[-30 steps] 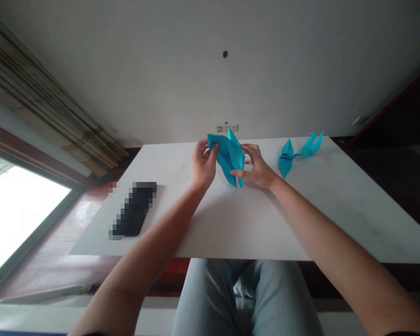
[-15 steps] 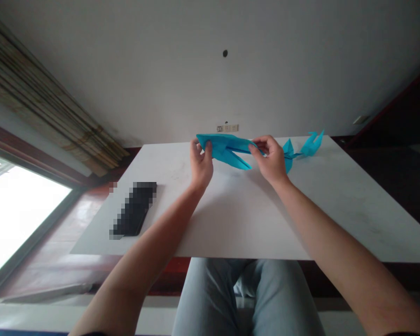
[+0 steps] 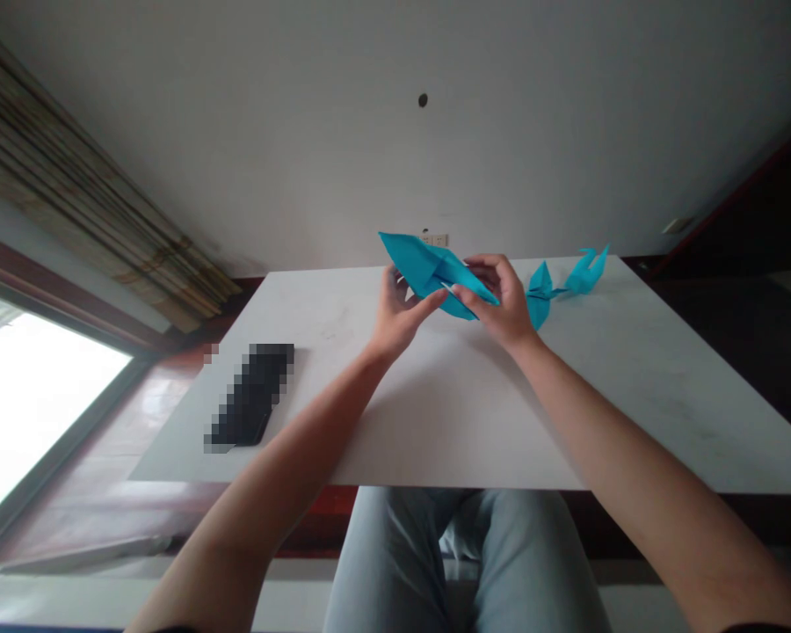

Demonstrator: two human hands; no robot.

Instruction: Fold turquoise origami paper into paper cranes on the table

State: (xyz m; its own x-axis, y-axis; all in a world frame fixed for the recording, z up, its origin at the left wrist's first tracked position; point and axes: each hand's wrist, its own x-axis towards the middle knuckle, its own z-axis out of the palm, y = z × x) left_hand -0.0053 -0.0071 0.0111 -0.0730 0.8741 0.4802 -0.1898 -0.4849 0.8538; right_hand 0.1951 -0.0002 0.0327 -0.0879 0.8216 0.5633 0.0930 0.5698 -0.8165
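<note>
Above the far middle of the white table, both hands hold a partly folded blue paper piece. Its long point sticks up and to the left. My left hand supports it from below, thumb and fingers pinching its lower edge. My right hand grips its right end with curled fingers. Just right of my right hand, two finished blue paper cranes rest on the table: one is partly hidden by the hand, the other lies farther right.
A dark flat object, pixelated, lies near the table's left edge. Wall sockets sit behind the table. A bright window with a rolled blind is at the left. My legs in light jeans show below the near edge.
The paper piece went from a bunched, upright shape to stretched out level, then tilted with its point up-left. My hands moved apart, then my left hand shifted right under the paper.
</note>
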